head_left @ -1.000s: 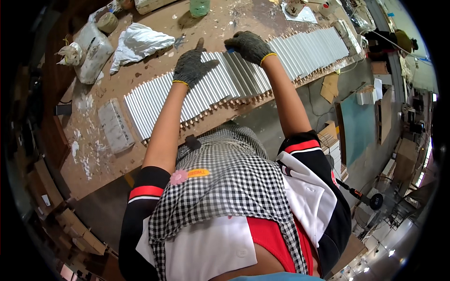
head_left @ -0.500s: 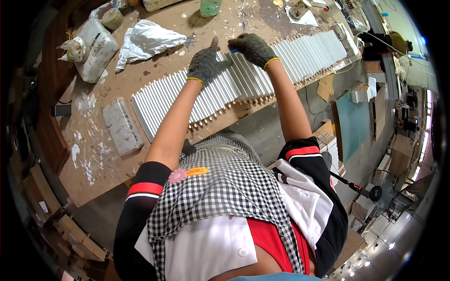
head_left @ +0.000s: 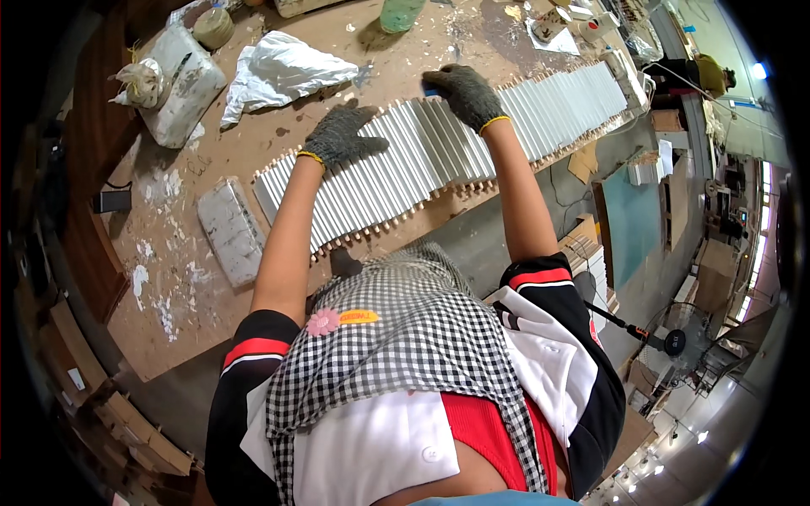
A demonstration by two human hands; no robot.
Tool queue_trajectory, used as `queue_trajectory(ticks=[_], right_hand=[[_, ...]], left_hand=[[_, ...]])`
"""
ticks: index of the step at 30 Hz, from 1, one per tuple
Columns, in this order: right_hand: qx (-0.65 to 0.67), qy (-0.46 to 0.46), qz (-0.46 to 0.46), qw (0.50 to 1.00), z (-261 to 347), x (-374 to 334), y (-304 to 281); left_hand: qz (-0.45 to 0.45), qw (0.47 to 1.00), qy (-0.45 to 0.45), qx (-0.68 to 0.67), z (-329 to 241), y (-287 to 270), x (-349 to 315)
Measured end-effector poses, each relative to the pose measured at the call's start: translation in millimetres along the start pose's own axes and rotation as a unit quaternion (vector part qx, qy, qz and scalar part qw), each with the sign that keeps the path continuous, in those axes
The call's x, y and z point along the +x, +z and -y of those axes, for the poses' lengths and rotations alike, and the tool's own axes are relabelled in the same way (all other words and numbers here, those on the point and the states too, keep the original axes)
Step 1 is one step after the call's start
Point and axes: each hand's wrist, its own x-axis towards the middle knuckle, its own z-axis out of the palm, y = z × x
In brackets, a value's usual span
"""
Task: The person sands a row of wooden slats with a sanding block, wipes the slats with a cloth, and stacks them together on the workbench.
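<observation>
The left hand, in a dark grey knitted glove with a yellow cuff (head_left: 342, 137), has slid leftward, away from the right hand, in a matching glove (head_left: 469, 96), so the gap between them is wider and the left hand now lies over a part nearer the left end of the long row of slim, silvery-white rods with brown tips (head_left: 384, 185). The left hand is spread, thumb out, and grasps nothing; the right hand's fingers are bent at the far edge, where a small blue piece (head_left: 431, 88) shows, though whether it is gripped I cannot tell. The rods lie side by side across the brown, paint-spattered counter (head_left: 190, 312), ridged and slightly uneven. Beyond them sits a crumpled, soft white cloth (head_left: 283, 74); left of them, a smeared grey-white rectangular block (head_left: 231, 230).
</observation>
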Motion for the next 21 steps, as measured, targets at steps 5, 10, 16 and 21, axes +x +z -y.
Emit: queue_trajectory(ticks=[5,10,16,21], right_hand=[[-0.056,-0.064,0.035,0.996,12,14,8],[0.020,-0.086,0.030,0.996,24,20,5],[-0.047,-0.093,0.040,0.994,34,23,3],[-0.084,-0.113,0.073,0.987,56,25,3]], left_hand=[[0.000,1.000,-0.010,-0.013,-20,-13,-13],[-0.003,1.000,-0.008,-0.024,-16,-14,-17],[-0.005,1.000,0.000,-0.013,-7,-6,-12],[0.004,1.000,0.003,-0.001,-16,-13,-13]])
